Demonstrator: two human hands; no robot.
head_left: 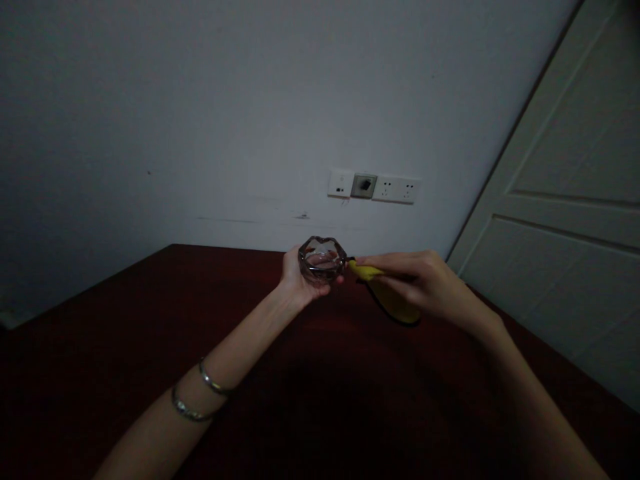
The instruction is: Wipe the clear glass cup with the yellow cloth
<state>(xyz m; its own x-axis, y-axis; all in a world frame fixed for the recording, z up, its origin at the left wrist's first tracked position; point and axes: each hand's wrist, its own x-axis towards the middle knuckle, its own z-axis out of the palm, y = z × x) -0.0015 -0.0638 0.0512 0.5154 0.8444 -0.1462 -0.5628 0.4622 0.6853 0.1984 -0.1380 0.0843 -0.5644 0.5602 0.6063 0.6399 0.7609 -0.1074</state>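
Note:
My left hand (300, 272) is wrapped round the side and underside of a clear, faceted glass bowl (323, 257) that looks like an ashtray. The bowl's open top faces up, and nothing can be made out inside it. In my right hand (425, 280), thumb and fingers pinch what looks like a yellow cloth (397, 303) with a dark edge. Its dark-tipped end reaches the right side of the glass rim, and the rest hangs below my fingers. Dim light leaves its exact kind uncertain.
Beneath my hands is a dark red tabletop (240, 300) against a pale wall (225, 120). Several socket plates (395, 189) are set in the wall, one holding a black plug (366, 185). At the right stands a white panelled door (565, 200).

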